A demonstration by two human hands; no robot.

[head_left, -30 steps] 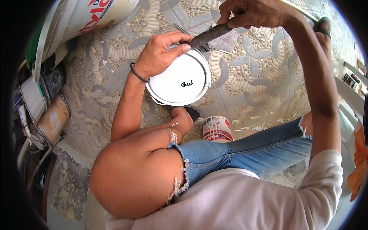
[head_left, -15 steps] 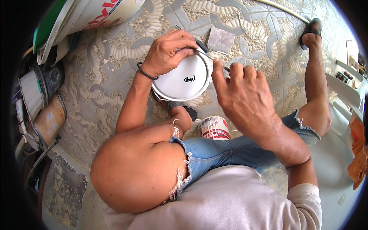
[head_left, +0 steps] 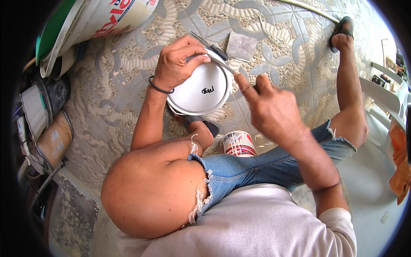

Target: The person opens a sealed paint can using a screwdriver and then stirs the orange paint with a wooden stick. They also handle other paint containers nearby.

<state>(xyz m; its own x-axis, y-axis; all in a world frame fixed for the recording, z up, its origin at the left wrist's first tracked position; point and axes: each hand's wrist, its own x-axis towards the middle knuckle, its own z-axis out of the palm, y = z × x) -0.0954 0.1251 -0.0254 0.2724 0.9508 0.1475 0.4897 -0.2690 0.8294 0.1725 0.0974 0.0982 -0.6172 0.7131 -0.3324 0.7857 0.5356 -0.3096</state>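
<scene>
A white pail with a round lid (head_left: pixel 198 92), marked with black handwriting, stands near my feet. At its upper left edge my left hand (head_left: pixel 182 60) is closed, thumb and fingers pinching the end of a thin grey blade-like strip (head_left: pixel 221 64). This strip slants along the lid's rim towards my right hand (head_left: pixel 276 105). My right hand is closed to the right of the lid, its index finger reaching to the strip's other end. A dark piece, perhaps a handle, shows between its fingers; the rest is hidden.
Beyond the lid, a screwdriver (head_left: pixel 218 52) lies beside a square grey tile (head_left: pixel 241 46) on the patterned floor. A small white-and-red pail (head_left: pixel 238 143) stands between my legs. Large buckets (head_left: pixel 115 19) are at the upper left, containers (head_left: pixel 55 135) at left, a white chair (head_left: pixel 387 100) at right.
My right hand has shifted slightly up and left, with its other fingers more curled. The lid and my left hand sit slightly further left in view.
</scene>
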